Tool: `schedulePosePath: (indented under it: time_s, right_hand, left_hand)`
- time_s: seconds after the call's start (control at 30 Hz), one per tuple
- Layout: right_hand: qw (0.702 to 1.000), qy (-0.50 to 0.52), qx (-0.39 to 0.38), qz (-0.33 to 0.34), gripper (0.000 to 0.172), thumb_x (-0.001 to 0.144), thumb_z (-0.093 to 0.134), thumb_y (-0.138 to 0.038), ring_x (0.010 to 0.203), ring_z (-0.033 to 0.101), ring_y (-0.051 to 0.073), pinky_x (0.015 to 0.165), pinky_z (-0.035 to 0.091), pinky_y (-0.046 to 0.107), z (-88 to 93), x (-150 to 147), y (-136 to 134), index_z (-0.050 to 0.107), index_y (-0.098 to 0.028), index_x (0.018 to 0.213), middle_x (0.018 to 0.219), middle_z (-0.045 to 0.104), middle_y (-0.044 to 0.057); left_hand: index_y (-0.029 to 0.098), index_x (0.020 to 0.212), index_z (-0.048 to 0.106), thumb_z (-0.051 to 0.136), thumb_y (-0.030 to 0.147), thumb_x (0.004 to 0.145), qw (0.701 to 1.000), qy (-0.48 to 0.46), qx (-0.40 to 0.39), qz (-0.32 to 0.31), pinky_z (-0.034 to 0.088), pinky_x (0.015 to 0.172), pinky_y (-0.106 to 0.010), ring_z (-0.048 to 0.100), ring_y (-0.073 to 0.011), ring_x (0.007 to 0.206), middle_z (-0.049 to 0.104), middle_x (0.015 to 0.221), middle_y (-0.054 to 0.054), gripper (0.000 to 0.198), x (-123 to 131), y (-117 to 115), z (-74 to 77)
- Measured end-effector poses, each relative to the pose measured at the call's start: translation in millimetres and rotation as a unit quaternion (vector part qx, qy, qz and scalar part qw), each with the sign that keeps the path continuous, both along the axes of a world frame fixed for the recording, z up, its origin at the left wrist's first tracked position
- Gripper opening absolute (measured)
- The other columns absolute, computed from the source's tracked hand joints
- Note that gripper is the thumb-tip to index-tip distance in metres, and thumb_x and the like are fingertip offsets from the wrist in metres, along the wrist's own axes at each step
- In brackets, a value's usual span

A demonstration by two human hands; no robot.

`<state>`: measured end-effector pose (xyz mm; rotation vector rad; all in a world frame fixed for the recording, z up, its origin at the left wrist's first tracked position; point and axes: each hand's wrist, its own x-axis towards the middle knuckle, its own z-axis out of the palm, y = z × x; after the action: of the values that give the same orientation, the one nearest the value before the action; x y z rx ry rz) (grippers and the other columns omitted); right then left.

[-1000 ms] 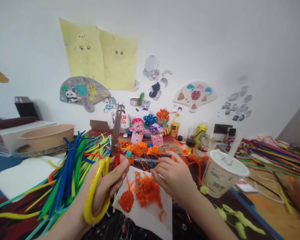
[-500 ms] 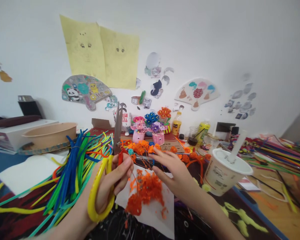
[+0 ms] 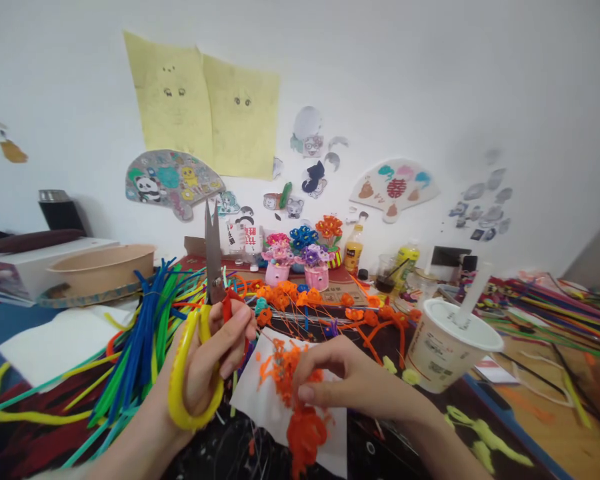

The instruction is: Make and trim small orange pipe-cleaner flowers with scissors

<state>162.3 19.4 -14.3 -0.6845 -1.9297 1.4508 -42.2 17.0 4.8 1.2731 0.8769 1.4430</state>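
Note:
My left hand (image 3: 217,350) is closed around a pair of scissors (image 3: 213,257) with yellow and red handles; the blades point up and stand slightly apart. Over a white sheet of paper (image 3: 253,403), the fingers of my right hand (image 3: 353,377) curl together in a pinch. Just below those fingertips hangs a fuzzy orange pipe-cleaner flower (image 3: 306,437), slightly blurred. Loose orange fuzzy scraps (image 3: 281,367) lie on the paper, partly hidden by my right hand. Behind it are several orange flowers (image 3: 280,295) on wire stems.
Bundled blue and green pipe cleaners (image 3: 140,353) lie at left, near a tan bowl (image 3: 100,267). A lidded cup (image 3: 445,350) with a straw stands right of my right hand. Small flower pots (image 3: 317,275) and a juice bottle (image 3: 353,250) stand at the back.
My right hand has come down and left, its spread fingers closing into a pinch. The orange flower has shifted right, from below my left hand to below my right. The scissors moved left, blades opening slightly.

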Motion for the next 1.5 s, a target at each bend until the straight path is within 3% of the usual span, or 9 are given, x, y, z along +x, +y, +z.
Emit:
schedulePosePath:
  time_s: [0.17, 0.3, 0.37, 0.47, 0.67, 0.77, 0.87, 1.23, 1.5]
  right_hand:
    - [0.999, 0.022, -0.040, -0.014, 0.026, 0.077, 0.072, -0.035, 0.073, 0.066, 0.015, 0.072, 0.051, 0.027, -0.2, -5.6, -3.3, 0.071, -0.018, 0.097, 0.076, 0.071, 0.002]
    - [0.989, 0.020, 0.082, -0.124, 0.019, 0.079, 0.070, -0.034, 0.072, 0.065, 0.015, 0.071, 0.051, 0.028, -5.0, -17.3, -8.2, 0.071, -0.019, 0.089, 0.078, 0.071, 0.003]
    - [0.963, 0.018, 0.170, -0.206, 0.011, 0.078, 0.070, -0.029, 0.074, 0.065, 0.016, 0.072, 0.051, 0.027, -8.3, -23.6, -11.8, 0.071, -0.019, 0.081, 0.079, 0.072, 0.003]
    - [0.928, 0.031, 0.224, -0.295, 0.006, 0.079, 0.068, -0.024, 0.071, 0.067, 0.015, 0.068, 0.051, 0.023, -14.5, -31.2, -17.3, 0.069, -0.019, 0.076, 0.075, 0.072, 0.001]
    - [0.849, 0.051, 0.324, -0.415, 0.010, 0.084, 0.064, -0.025, 0.048, 0.064, 0.010, 0.050, 0.050, 0.016, -22.7, -34.5, -21.4, 0.068, -0.020, 0.092, 0.061, 0.069, -0.004]
    - [0.791, 0.022, 0.437, -0.427, 0.008, 0.087, 0.061, -0.020, 0.048, 0.063, 0.010, 0.049, 0.048, 0.016, -20.2, -31.9, -20.8, 0.068, -0.020, 0.091, 0.064, 0.070, -0.002]
    - [0.764, -0.010, 0.509, -0.396, 0.013, 0.090, 0.055, -0.013, 0.055, 0.065, 0.011, 0.053, 0.048, 0.017, -16.9, -29.2, -19.4, 0.068, -0.017, 0.089, 0.071, 0.072, 0.002]
    - [0.763, -0.122, 0.569, -0.280, 0.028, 0.096, 0.040, -0.011, 0.049, 0.052, 0.012, 0.048, 0.037, 0.023, -19.7, -18.8, -13.3, 0.067, -0.013, 0.087, 0.060, 0.058, 0.003]
    - [0.859, -0.122, 0.422, -0.264, 0.016, 0.093, 0.052, -0.022, 0.059, 0.061, 0.013, 0.056, 0.044, 0.021, -12.2, -11.2, -6.8, 0.068, -0.019, 0.095, 0.075, 0.069, 0.003]
  left_hand:
    - [0.015, 0.060, 0.059, 0.071, 0.043, 0.071, 1.000, 0.017, 0.007, 0.025, 0.020, 0.037, -0.016, 0.029, 0.0028, 0.031, 0.059, 0.058, 0.004, 0.032, 1.6, 0.4, -3.4]
    - [0.016, 0.062, 0.061, 0.065, 0.044, 0.077, 0.999, 0.044, 0.007, 0.026, 0.023, 0.040, -0.017, 0.028, -0.0006, 0.031, 0.042, 0.039, 0.009, 0.032, 4.6, -0.5, -10.5]
    - [0.017, 0.062, 0.061, 0.062, 0.046, 0.080, 0.998, 0.060, 0.000, 0.019, 0.024, 0.041, -0.018, 0.026, -0.0022, 0.032, 0.031, 0.033, 0.011, 0.034, 6.3, -1.3, -13.5]
    - [0.018, 0.066, 0.062, 0.059, 0.049, 0.082, 0.997, 0.072, -0.011, 0.004, 0.027, 0.043, -0.019, 0.028, -0.0040, 0.034, 0.033, 0.033, 0.010, 0.035, 9.0, -3.4, -16.0]
    - [0.018, 0.068, 0.063, 0.058, 0.054, 0.081, 0.996, 0.084, -0.009, 0.012, 0.030, 0.047, -0.021, 0.033, -0.0064, 0.037, 0.034, 0.034, 0.010, 0.039, 13.1, -8.7, -16.4]
    - [0.018, 0.068, 0.063, 0.057, 0.056, 0.081, 0.996, 0.087, -0.018, 0.020, 0.032, 0.050, -0.022, 0.034, -0.0067, 0.037, 0.034, 0.034, 0.010, 0.041, 12.4, -8.8, -18.0]
    - [0.019, 0.068, 0.062, 0.057, 0.056, 0.082, 0.995, 0.089, -0.023, 0.024, 0.032, 0.052, -0.023, 0.034, -0.0068, 0.038, 0.034, 0.034, 0.010, 0.040, 11.0, -7.3, -20.8]
    - [0.019, 0.063, 0.057, 0.055, 0.058, 0.082, 0.988, 0.139, -0.005, 0.067, 0.029, 0.047, -0.022, 0.031, -0.0066, 0.037, 0.032, 0.034, 0.010, 0.044, 8.5, -5.5, -22.1]
    - [0.018, 0.064, 0.060, 0.057, 0.056, 0.079, 0.990, 0.111, -0.047, 0.067, 0.025, 0.042, -0.020, 0.030, -0.0058, 0.033, 0.033, 0.031, 0.010, 0.042, 8.5, -3.4, -16.2]
